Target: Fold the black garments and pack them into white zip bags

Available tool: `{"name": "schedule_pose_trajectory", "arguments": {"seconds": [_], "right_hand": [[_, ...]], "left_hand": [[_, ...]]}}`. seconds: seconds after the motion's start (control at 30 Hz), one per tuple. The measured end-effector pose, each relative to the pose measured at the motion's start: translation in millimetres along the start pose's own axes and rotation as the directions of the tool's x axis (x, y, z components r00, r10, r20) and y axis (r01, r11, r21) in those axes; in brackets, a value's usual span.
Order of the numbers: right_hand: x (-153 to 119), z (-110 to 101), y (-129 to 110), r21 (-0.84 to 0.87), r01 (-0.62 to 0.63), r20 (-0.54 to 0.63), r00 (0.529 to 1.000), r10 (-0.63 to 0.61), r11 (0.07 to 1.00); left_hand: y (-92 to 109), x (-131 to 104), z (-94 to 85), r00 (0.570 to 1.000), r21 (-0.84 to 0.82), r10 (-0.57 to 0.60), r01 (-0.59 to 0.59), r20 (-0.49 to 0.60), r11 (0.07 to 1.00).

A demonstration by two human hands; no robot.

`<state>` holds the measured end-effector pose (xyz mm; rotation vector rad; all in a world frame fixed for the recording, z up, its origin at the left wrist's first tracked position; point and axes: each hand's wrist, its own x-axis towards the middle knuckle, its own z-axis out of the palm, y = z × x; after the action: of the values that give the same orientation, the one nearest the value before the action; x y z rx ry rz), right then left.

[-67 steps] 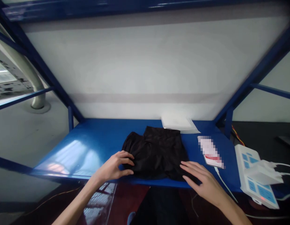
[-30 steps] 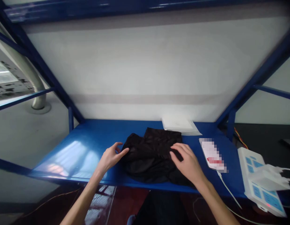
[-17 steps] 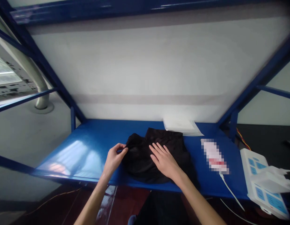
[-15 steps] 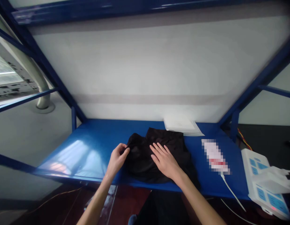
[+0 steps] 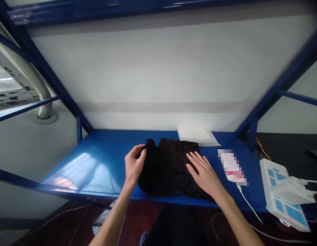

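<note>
A black cloth garment [image 5: 168, 167] lies partly folded on the blue tabletop [image 5: 97, 150], close to the front edge. Its exact kind is hard to make out. My left hand [image 5: 135, 162] pinches the garment's left edge between thumb and fingers and holds it slightly raised. On the garment's right part my right hand [image 5: 203, 171] rests flat, palm down, fingers spread.
Behind the garment lies a stack of white sheets [image 5: 198, 136]. A phone [image 5: 232, 167] with a charging cable [image 5: 249, 203] is to the right. Beyond it a white power strip [image 5: 282, 194] holds plugged-in chargers. Blue frame bars [image 5: 283, 78] rise at both sides.
My right hand has slid to the right across the garment. My left hand has moved slightly right and up, drawing the pinched left edge inward.
</note>
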<state>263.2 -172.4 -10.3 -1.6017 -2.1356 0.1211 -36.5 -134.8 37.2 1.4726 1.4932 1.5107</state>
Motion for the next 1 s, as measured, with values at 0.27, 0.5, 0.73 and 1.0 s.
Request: {"name": "schedule_pose_trajectory", "arguments": {"seconds": [0.27,0.5,0.73,1.0], "right_hand": [[-22,16,42,-0.001,-0.081,-0.017,0.997,0.081,0.997],[-25,27,44,0.078,-0.097,-0.002,0.995,0.098,0.992],[-27,26,44,0.096,-0.121,0.018,0.993,0.120,0.988],[-27,27,43,0.104,-0.127,0.029,0.992,0.124,0.986]], "left_hand": [[13,-29,88.1,0.794,0.306,0.345,-0.535,0.500,0.787],[-24,-48,97.8,0.662,0.434,0.269,-0.693,0.700,0.576],[-2,-41,75.6,0.678,0.356,0.282,-0.640,0.679,0.681],[-20,-23,40.1,0.968,0.609,0.012,-0.167,0.250,0.776]]}}
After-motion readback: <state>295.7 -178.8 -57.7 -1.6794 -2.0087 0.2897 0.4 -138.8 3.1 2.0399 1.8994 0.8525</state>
